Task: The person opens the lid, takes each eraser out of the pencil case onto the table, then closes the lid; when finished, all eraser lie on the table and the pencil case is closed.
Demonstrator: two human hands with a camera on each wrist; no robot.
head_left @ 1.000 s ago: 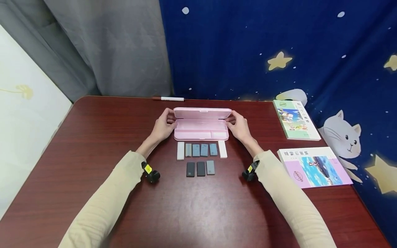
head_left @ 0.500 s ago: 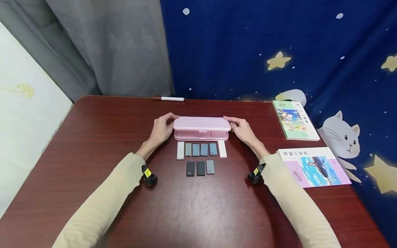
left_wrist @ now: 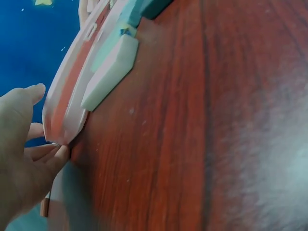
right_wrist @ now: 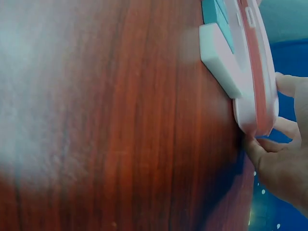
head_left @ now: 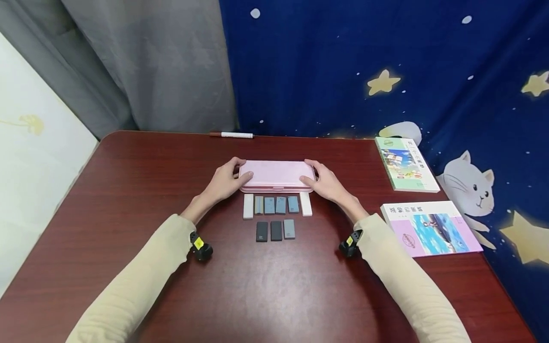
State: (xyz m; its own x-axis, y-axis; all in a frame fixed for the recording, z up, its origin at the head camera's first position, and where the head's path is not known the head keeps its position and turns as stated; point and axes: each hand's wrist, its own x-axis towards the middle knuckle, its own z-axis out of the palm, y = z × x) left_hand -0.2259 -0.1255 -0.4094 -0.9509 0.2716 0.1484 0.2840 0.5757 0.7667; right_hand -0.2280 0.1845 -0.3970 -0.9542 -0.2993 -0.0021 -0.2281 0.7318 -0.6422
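Note:
A pink pencil case [head_left: 276, 172] lies in the middle of the table, its lid down apart from a narrow gap along the front. My left hand [head_left: 223, 181] holds its left end, thumb over the lid. At the other end my right hand [head_left: 328, 183] grips it the same way. Both wrist views show fingers low at the ends of the case [left_wrist: 72, 77]. In front lies a row of small eraser-like blocks: a white block [head_left: 248, 206] at the left, several bluish blocks [head_left: 280, 206], another white block [head_left: 306, 205]. Nearer are two dark blocks [head_left: 261, 232] and a grey block [head_left: 289, 229].
A capped marker [head_left: 231, 135] lies along the table's back edge. Two books, a green-edged book [head_left: 407, 164] and a purple-and-white book [head_left: 431, 228], lie at the right beside my right forearm. Curtains [head_left: 300, 71] hang behind the table.
The pencil case's lid has swung from upright down onto its base, hiding the compartments. My thumbs have come over onto the lid. The blocks have stayed in place.

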